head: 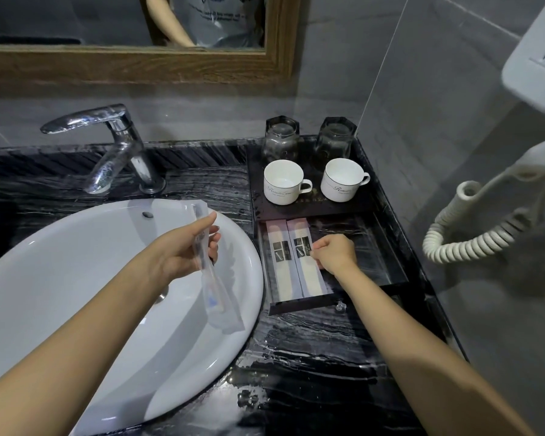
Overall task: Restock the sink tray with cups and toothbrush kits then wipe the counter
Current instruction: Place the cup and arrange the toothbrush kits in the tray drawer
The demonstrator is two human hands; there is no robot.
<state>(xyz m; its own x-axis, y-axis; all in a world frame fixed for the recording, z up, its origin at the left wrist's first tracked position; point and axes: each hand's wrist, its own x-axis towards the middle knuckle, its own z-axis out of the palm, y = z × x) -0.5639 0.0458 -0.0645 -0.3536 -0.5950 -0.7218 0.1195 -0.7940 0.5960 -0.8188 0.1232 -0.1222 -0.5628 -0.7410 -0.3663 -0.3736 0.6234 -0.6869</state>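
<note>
A dark tray (387,272) sits on the black marble counter (312,366) right of the sink. Two white cups (283,182) (343,180) stand on its raised back part, with two upturned glasses (281,140) (334,140) behind them. Two boxed toothbrush kits (279,262) (307,272) lie side by side in the lower front part. My right hand (334,254) is closed on the right kit's edge. My left hand (189,247) holds a clear-wrapped toothbrush (213,287) above the sink.
The white sink basin (76,278) fills the left, with a chrome tap (120,146) behind it. A wall-mounted hair dryer with a coiled cord (463,234) hangs at the right. A wood-framed mirror (139,67) is above. Water drops lie on the counter in front.
</note>
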